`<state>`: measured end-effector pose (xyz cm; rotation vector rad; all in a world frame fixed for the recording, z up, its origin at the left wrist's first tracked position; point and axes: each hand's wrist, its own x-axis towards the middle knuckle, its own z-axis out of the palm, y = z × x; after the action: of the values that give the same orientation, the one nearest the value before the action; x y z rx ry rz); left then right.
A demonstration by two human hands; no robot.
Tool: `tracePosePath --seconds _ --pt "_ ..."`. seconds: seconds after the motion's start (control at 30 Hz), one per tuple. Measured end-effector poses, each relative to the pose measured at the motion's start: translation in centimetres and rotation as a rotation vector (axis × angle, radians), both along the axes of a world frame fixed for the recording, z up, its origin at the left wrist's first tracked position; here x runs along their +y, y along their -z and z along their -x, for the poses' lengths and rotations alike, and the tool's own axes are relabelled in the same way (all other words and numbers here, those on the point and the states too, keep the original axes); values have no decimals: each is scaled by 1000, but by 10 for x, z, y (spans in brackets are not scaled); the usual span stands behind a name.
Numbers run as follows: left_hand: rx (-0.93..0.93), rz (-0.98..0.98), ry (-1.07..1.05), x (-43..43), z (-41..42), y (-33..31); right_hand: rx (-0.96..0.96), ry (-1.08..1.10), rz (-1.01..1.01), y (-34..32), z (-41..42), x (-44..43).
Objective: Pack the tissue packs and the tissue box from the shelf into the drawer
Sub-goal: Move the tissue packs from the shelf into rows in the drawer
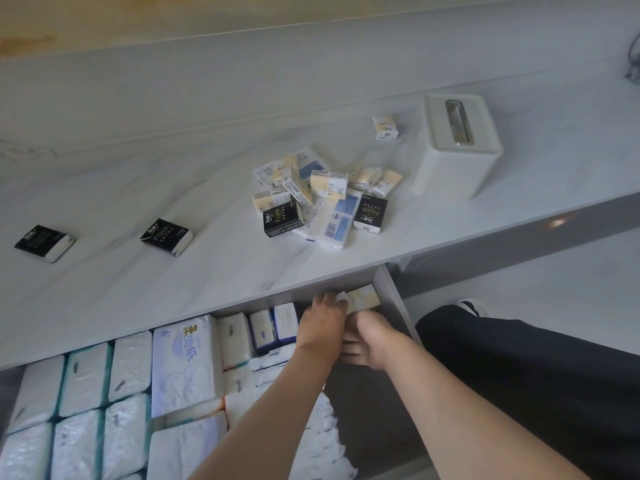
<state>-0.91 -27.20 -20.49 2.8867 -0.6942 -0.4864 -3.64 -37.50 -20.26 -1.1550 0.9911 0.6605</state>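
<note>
Both my hands reach into the open drawer at its far right corner. My left hand grips a cream tissue pack near the drawer's back wall. My right hand sits just below it, fingers curled down into the drawer; what it holds is hidden. On the white shelf above lies a heap of several small tissue packs. A white tissue box stands to the heap's right, and a lone cream pack lies behind it.
Two black tissue packs lie apart on the shelf's left. The drawer's left and middle are filled with several large white tissue bundles and small blue-white packs. My dark trouser leg is to the drawer's right.
</note>
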Motion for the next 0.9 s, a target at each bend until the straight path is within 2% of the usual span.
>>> tracePosePath --seconds 0.1,0.17,0.23,0.4,0.5,0.57,0.63,0.73,0.9 --pt "-21 124 -32 4 -1 2 36 -11 179 -9 -1 -3" --pt "-10 210 -47 4 1 -2 16 10 400 -10 0 1" --pt "-20 296 -42 4 3 -8 -104 0 608 -11 0 8" --pt "-71 468 -87 4 5 -13 -386 51 865 -18 11 17" --pt "-26 485 -68 -3 -1 -11 -583 -174 1035 -11 24 16" --pt "16 449 -5 -9 -8 -8 -607 -396 1161 -2 32 12" --pt "82 348 80 -13 -11 -3 -555 -595 1197 2 40 7" --pt "87 275 75 -10 -12 4 -433 -806 1085 5 42 1" --pt "-58 124 55 10 -13 3 -383 -856 1127 10 25 5"
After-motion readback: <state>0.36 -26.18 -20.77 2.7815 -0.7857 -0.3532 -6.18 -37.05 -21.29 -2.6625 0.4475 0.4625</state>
